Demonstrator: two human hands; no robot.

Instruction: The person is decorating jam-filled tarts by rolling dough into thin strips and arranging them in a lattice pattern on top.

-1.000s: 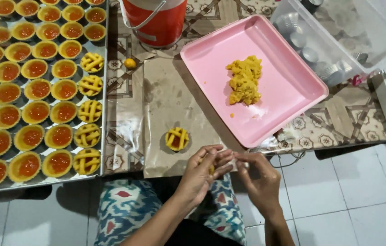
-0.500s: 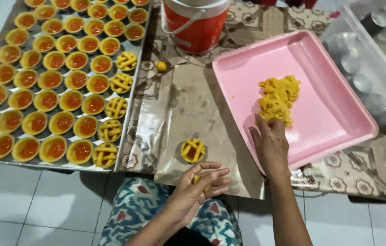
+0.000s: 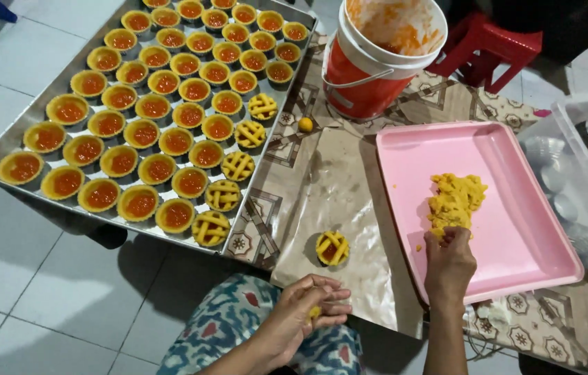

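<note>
Head view: right hand [image 3: 450, 262] fingers pinch dough pile [image 3: 455, 200]; left hand [image 3: 308, 312] seemingly cups dough.

You look down on a pale tiled floor [image 3: 23, 305]; a low surface [image 3: 440, 97] wears a patterned brown cloth, a red stool [image 3: 495, 45] behind it.

Patterned table [image 3: 446, 104]: trays, bucket, plastic sheet.
</note>
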